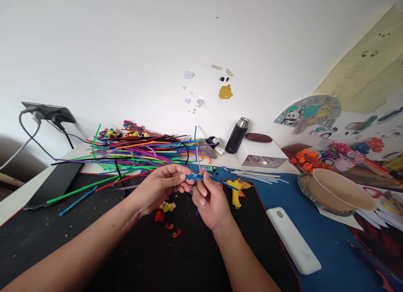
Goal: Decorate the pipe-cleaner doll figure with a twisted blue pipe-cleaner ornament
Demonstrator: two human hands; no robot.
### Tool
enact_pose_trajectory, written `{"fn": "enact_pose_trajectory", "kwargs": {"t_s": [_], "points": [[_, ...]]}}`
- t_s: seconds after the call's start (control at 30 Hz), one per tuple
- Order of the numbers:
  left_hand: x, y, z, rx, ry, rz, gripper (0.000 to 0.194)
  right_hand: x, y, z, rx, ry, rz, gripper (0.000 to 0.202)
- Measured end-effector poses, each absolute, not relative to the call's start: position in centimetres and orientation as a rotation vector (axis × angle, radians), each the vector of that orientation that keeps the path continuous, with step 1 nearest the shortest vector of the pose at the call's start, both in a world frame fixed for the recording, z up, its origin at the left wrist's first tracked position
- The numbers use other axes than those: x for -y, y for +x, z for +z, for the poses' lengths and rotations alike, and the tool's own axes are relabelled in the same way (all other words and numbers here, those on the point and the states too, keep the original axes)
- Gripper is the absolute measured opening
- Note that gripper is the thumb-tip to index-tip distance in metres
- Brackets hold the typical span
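A wavy blue pipe cleaner (194, 177) is stretched between my two hands above the black mat. My left hand (163, 185) pinches its left end between thumb and fingers. My right hand (212, 199) is closed on the other end, where a pink piece (203, 170) stands up and a straight blue length sticks out to the right. My right fingertips are partly hidden. Below the hands lie a small yellow piece (168, 206), a red piece (159, 216) and small red curved parts (177, 233).
Behind the hands lies a pile of coloured pipe cleaners (141, 151). To the right are a yellow glue gun (236, 193), a black bottle (236, 136), a white box (262, 153), a white case (293, 240) and a bowl (340, 189).
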State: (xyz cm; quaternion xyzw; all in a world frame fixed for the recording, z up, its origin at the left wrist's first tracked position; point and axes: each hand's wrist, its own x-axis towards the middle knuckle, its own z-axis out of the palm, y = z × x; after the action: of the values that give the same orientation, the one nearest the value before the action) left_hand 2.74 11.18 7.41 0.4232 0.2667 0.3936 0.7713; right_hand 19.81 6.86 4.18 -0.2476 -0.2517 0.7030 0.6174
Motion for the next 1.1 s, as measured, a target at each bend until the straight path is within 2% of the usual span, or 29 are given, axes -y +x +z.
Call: {"fn": "enact_pose_trajectory", "kwargs": {"t_s": [0.33,1.1], "points": [[-11.17,2.91,6.98,-0.546,0.895,0.850,0.026,-6.78,19.87,4.05,0.554,-0.567,1.656,0.056],[-11.04,2.91,7.10,-0.520,0.888,0.855,0.023,-6.81,19.80,3.86,0.532,-0.581,1.650,0.049]]}}
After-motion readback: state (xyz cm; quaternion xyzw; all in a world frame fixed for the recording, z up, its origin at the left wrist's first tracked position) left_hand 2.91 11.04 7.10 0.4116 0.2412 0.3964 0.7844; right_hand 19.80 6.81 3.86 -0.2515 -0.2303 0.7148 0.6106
